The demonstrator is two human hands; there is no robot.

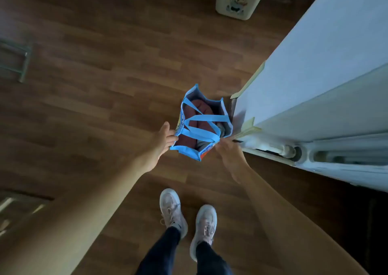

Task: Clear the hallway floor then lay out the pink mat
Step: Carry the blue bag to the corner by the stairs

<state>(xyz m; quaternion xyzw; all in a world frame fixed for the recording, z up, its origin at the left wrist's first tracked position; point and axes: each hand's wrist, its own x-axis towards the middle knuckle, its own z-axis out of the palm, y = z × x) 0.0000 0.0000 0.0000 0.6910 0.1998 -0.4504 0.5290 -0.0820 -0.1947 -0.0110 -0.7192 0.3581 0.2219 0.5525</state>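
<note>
Two straps offer the best hold on the soft blue bag; left hand touches it straight-fingered at nine o'clock, right hand pinches its rim.

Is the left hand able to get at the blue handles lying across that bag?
Likely yes: the left hand is at the rim of the blue bag, and the handles lie across its open top with nothing over them.
</note>
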